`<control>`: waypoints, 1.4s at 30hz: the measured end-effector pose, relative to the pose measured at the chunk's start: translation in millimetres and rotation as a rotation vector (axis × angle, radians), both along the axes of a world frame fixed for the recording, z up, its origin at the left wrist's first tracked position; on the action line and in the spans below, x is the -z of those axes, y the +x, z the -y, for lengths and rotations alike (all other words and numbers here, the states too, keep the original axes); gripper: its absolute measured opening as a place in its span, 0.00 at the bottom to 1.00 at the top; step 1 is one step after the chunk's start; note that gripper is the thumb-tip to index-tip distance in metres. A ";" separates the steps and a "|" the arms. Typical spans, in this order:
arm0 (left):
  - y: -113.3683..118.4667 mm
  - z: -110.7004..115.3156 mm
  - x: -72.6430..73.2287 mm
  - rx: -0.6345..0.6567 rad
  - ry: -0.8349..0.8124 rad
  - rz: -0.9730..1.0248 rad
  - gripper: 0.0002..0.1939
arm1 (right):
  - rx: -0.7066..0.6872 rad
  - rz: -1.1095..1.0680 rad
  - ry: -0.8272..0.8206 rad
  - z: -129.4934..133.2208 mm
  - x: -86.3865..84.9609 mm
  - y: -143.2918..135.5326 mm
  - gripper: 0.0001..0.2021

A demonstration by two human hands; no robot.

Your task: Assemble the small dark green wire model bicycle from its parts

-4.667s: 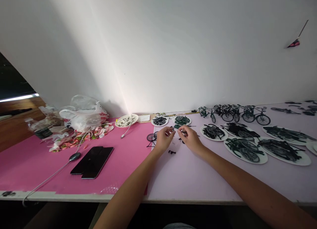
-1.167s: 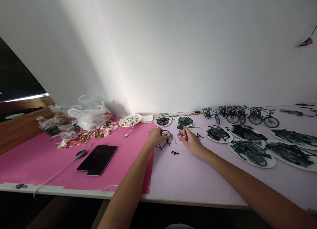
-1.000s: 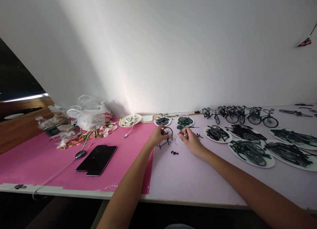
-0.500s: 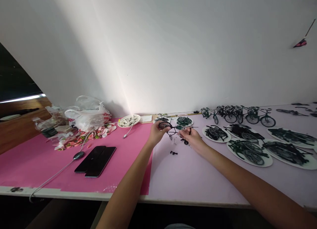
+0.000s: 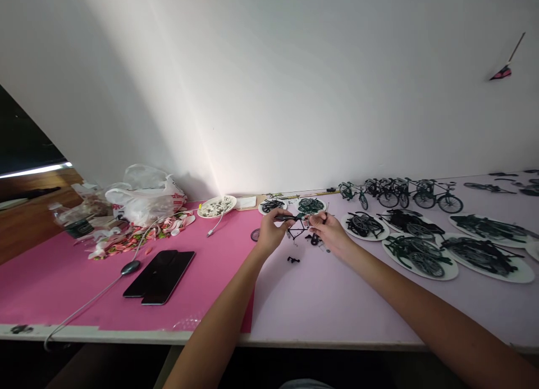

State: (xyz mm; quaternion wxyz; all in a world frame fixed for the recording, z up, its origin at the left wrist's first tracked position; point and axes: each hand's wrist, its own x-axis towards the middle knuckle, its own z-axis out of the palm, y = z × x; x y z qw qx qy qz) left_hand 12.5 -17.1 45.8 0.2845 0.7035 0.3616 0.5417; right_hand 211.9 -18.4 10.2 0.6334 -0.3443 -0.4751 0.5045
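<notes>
My left fingers (image 5: 274, 216) pinch a dark bike frame (image 5: 297, 229) above the desk (image 5: 337, 305); my right fingers (image 5: 322, 227) close in at its other side, nearly together, though I can't tell what they grip.

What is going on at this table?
A person works with both bare hands on a small bicycle frame. The left hand grips it, and the right hand is at its other side, fingers pinched. Small black parts lie nearby. To the right, plates hold more dark bicycle parts, with several model bicycles standing behind them.
</notes>
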 end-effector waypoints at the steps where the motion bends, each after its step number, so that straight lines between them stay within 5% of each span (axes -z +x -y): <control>1: 0.7 0.8 0.6 -0.018 0.025 -0.011 0.07 | 0.003 -0.002 -0.005 0.2 -0.5 0.3 0.37; 12: 0.6 -6.3 11.7 -0.079 0.283 -0.168 0.08 | -0.057 -0.052 -0.062 7.9 -13.4 7.7 0.40; 25: 2.1 -1.5 12.9 -0.045 0.286 -0.217 0.05 | -0.251 0.035 -0.045 -1.6 -16.4 30.1 0.41; 42: 2.5 0.0 17.6 -0.053 0.259 -0.252 0.06 | -0.251 0.061 -0.054 1.0 -19.9 29.3 0.39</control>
